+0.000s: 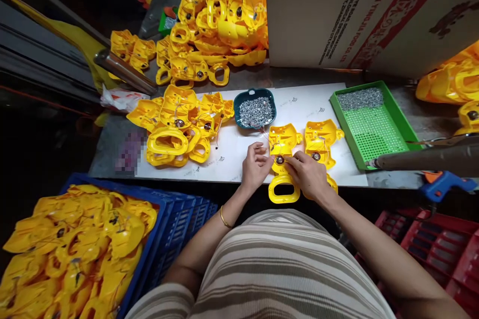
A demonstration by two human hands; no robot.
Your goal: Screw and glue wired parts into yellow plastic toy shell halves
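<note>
A yellow plastic shell half lies hollow side up on the white sheet in front of me, its looped handle hanging over the table edge. A round dark speaker sits in its lower part, with thin wires near its upper left. My left hand is at the shell's left edge, fingers curled, thumb tip by the speaker. From the right, my right hand has its fingertips pinched together beside the speaker; anything between them is too small to see. Under and behind this hand is a second yellow shell half.
Small screws fill a dark teal bowl. A green perforated tray holds more. Yellow shells are heaped at left and behind. A carton stands at back; a blue crate and a blue glue gun flank me.
</note>
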